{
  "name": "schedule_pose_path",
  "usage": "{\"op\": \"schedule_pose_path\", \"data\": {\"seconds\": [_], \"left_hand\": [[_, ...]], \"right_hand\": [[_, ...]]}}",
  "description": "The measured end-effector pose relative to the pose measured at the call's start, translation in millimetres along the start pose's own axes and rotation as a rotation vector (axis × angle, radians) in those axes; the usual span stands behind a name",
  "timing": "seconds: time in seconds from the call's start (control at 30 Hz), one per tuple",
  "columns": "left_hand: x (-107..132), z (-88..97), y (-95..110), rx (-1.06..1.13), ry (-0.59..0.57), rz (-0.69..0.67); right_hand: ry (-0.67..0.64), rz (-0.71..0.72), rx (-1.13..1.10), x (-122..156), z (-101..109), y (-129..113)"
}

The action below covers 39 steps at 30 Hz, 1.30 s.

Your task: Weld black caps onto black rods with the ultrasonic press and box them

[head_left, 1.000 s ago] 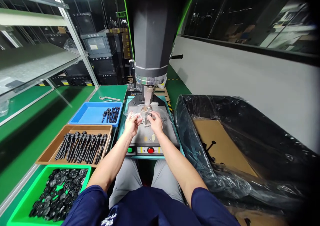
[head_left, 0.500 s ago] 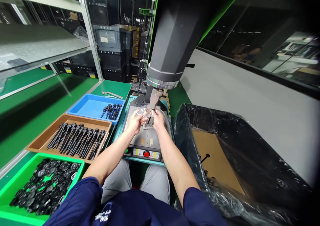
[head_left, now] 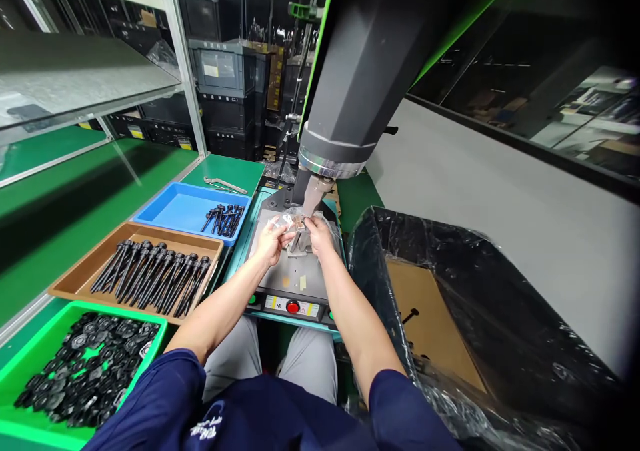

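Note:
My left hand (head_left: 271,240) and my right hand (head_left: 319,234) meet over the grey plate of a press machine (head_left: 300,274), right under its metal horn (head_left: 314,192). Both pinch a thin clear plastic film (head_left: 291,222) stretched over a small fixture. The fingers of each hand are curled onto the film. The big dark machine head (head_left: 360,71) hangs above them.
To the left lie a blue tray (head_left: 185,208) with a few black pins, a brown tray (head_left: 85,274) of several black pins and a green tray (head_left: 30,371) of black round parts. A red button (head_left: 293,306) sits at the machine's front. A plastic-lined box (head_left: 450,318) stands on the right.
The view has swung and tilted, so the machine head leans right. Both hands stay at the fixture, holding the film, with only small finger shifts.

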<state>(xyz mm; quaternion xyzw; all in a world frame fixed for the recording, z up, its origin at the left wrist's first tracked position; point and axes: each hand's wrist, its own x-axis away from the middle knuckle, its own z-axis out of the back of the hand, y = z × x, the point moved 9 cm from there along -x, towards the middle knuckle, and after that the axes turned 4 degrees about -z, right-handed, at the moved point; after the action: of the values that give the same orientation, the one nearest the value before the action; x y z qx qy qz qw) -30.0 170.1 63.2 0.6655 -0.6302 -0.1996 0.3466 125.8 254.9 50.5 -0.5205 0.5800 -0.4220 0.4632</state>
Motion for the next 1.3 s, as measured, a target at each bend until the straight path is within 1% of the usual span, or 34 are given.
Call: {"op": "schedule_pose_path", "data": {"seconds": [0.07,0.13,0.23,0.3,0.43,0.5,0.6,0.67,0.73,0.83,0.9,0.97,1.03,1.13,1.2,1.23,1.3], "left_hand": [[1,1.0,0,-0.014,-0.005,-0.01],[2,2.8,-2,-0.035,-0.018,-0.023],[6,7.5,-7,-0.077,-0.025,-0.031],[9,11.2,-12,-0.102,-0.015,-0.028],[13,15.6,-22,-0.113,-0.002,-0.012],[13,17.3,-27,-0.105,0.007,-0.002],[11,19.0,-31,-0.094,0.009,-0.009],[10,19.2,-33,-0.088,-0.001,-0.016],[9,19.7,-34,-0.086,-0.009,-0.02],[9,20.6,-36,-0.087,-0.01,-0.021],[10,21.0,-35,-0.087,-0.004,-0.023],[11,20.7,-33,-0.087,-0.007,-0.028],[11,21.6,-32,-0.092,-0.003,-0.034],[11,25.9,-32,-0.111,0.015,-0.037],[11,27.9,-33,-0.122,0.014,-0.034],[11,28.2,-34,-0.123,0.01,-0.031],[11,28.4,-36,-0.117,0.005,-0.025]], "right_hand": [[-0.01,0.0,-0.016,1,0,1],[-0.002,-0.005,-0.018,3,5,4],[0.046,-0.035,0.053,5,21,10],[0.071,0.0,0.187,4,35,9],[0.143,0.125,0.595,-1,62,-8],[0.149,0.167,0.782,-3,70,-18],[0.13,0.243,0.978,-4,74,-30],[0.114,0.216,1.041,-3,76,-27],[0.098,0.131,1.041,1,80,-14],[0.066,0.024,0.915,14,80,8],[0.024,-0.027,0.757,25,76,21],[-0.013,-0.069,0.573,36,71,28],[-0.04,-0.122,0.345,48,66,32],[-0.133,-0.254,-0.104,68,53,38],[-0.18,-0.341,-0.357,78,44,40],[-0.173,-0.377,-0.441,82,42,41],[-0.1,-0.44,-0.53,86,43,46]]}}
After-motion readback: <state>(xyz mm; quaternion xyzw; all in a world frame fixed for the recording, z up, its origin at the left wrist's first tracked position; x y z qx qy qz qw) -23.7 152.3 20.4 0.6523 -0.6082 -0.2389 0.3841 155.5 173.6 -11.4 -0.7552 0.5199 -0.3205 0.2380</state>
